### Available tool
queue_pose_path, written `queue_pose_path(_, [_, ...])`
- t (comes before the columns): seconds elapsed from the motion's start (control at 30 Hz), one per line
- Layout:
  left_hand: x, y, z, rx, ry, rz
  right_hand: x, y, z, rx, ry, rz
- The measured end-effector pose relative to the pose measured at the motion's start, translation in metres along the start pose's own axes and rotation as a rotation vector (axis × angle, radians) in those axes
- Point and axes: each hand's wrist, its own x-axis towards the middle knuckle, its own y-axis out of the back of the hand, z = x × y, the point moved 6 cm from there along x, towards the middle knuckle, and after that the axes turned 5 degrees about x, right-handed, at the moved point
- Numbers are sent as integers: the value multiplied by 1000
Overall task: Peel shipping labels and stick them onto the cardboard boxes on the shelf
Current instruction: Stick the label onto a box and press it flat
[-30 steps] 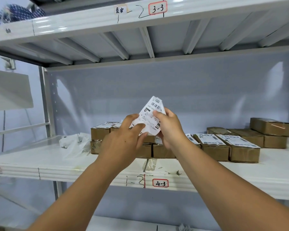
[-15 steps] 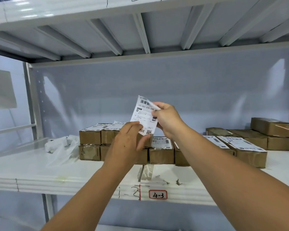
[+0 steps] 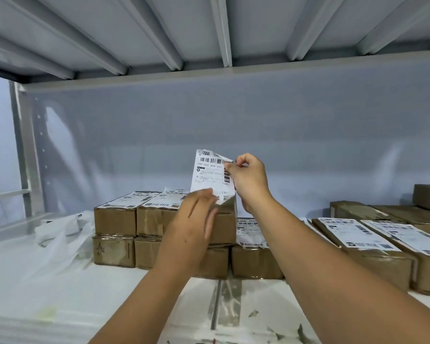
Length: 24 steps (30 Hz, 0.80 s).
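I have the label point(image 3: 210, 175) upright in the air above the stacked cardboard boxes point(image 3: 114, 219) on the shelf point(image 3: 35, 281), touching none of them. My right grip point(image 3: 250, 181) pinches its curled top right corner, and my left grip point(image 3: 194, 219) pinches the bottom edge. I think a fast pull could tear that corner, or the freed sticky side could fold onto itself or catch my fingers. The box top just below looks unlabelled and narrow, so a skewed landing would wrinkle or overhang.
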Motion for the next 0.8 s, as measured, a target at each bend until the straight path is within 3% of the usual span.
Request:
queue_pose_path(0.27, [-10,-5,-7,134,-54,93,0,0,14,125,81,-88])
queue_pose_path(0.57, [-10,-3,-12,173,6,53,-12,5,24,-76,85,-220])
queue_pose_path(0.8, [-10,-7,-14,139,29,7,-13,6,27,-242,82,-205])
